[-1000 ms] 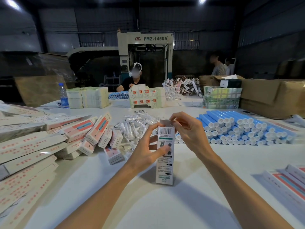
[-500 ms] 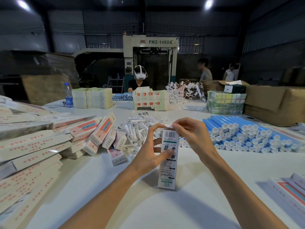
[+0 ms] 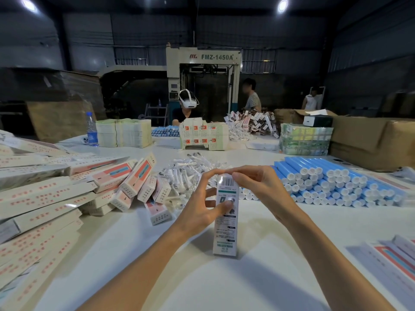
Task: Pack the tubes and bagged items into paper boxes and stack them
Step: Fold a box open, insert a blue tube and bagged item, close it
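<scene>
Item: one paper box (image 3: 225,223), upright at the centre of the white table (image 3: 224,286). Left hand (image 3: 199,212) grasps its middle; right hand (image 3: 262,187) pinches its top flap. Bare tabletop lies in front. Left edge: one heap of packed boxes (image 3: 56,194). Behind: one pile of bagged items (image 3: 186,173). Right: one stack of blue tubes (image 3: 332,180), too many to count.

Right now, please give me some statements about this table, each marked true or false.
1. The box stands upright on the table. True.
2. The left hand is off the box. False: it grips the box's side.
3. The blue tubes lie right of the box. True.
4. The bottle lies on its side. False: the bottle stands upright.
5. The right hand pinches the box's top. True.
</scene>
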`<state>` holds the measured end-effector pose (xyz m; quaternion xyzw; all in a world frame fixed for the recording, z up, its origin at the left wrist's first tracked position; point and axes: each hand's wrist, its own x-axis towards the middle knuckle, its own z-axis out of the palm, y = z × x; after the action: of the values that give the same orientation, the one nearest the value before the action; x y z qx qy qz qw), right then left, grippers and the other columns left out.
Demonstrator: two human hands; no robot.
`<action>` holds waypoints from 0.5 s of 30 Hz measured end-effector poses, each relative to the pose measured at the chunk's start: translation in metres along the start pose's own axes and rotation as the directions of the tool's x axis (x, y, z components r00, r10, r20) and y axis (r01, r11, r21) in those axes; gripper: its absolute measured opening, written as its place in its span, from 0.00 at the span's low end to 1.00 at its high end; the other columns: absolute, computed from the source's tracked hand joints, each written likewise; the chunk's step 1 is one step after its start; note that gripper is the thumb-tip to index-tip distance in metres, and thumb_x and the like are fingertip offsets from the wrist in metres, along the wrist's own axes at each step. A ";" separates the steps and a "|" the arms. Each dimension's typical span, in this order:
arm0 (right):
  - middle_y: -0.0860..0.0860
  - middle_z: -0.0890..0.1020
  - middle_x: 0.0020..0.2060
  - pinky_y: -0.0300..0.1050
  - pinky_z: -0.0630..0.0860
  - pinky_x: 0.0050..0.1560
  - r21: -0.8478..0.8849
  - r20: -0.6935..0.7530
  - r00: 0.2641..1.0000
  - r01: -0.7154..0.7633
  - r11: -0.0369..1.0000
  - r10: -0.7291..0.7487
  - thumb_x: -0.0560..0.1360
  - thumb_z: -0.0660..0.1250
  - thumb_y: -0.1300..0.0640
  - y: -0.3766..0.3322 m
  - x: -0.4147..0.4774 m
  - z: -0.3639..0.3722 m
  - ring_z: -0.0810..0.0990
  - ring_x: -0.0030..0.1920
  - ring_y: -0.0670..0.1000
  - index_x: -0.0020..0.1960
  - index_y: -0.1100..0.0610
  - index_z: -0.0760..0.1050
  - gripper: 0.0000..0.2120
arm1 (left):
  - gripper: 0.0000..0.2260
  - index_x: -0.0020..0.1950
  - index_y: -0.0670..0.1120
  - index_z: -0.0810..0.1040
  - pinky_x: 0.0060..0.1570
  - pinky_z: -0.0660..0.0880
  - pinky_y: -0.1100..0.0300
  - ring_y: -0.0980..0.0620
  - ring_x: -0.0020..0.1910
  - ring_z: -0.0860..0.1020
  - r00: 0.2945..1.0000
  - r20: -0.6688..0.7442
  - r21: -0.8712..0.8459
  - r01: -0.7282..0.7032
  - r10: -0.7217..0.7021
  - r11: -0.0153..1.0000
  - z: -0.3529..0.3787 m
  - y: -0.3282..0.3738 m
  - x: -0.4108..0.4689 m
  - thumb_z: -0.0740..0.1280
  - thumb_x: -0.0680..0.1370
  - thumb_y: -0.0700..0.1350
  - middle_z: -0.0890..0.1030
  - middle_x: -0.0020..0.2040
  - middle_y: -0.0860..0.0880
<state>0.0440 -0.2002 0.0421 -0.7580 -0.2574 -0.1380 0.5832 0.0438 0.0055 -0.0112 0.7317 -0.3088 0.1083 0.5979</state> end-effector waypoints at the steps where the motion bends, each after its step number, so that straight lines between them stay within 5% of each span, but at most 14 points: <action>1: 0.50 0.89 0.52 0.54 0.82 0.60 0.019 -0.001 1.000 -0.007 1.000 0.007 0.83 0.70 0.56 0.003 -0.002 0.002 0.87 0.56 0.52 0.60 0.52 0.86 0.09 | 0.34 0.79 0.61 0.63 0.56 0.82 0.57 0.53 0.64 0.83 1.000 -0.015 -0.014 0.004 -0.004 1.000 0.000 0.000 0.000 0.78 0.79 0.51 0.84 0.64 0.52; 6: 0.49 0.88 0.55 0.46 0.82 0.57 0.027 -0.108 0.993 0.060 0.998 -0.056 0.80 0.73 0.62 0.012 -0.008 0.015 0.86 0.56 0.50 0.63 0.57 0.83 0.12 | 0.31 0.77 0.61 0.66 0.54 0.82 0.61 0.55 0.61 0.83 0.997 -0.071 -0.052 0.018 -0.022 0.998 0.002 -0.002 0.000 0.76 0.80 0.44 0.85 0.60 0.54; 15: 0.52 0.89 0.51 0.40 0.82 0.50 0.159 -0.144 0.988 0.080 0.984 -0.057 0.77 0.75 0.65 0.014 -0.009 0.019 0.88 0.53 0.51 0.58 0.57 0.86 0.10 | 0.31 0.77 0.58 0.67 0.58 0.81 0.59 0.52 0.63 0.83 0.997 -0.081 -0.037 -0.008 0.005 0.999 -0.001 -0.002 0.001 0.77 0.79 0.46 0.85 0.61 0.53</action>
<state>0.0426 -0.1871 0.0209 -0.6866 -0.2526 -0.1886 0.6551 0.0461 0.0069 -0.0124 0.7145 -0.2887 0.1341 0.6231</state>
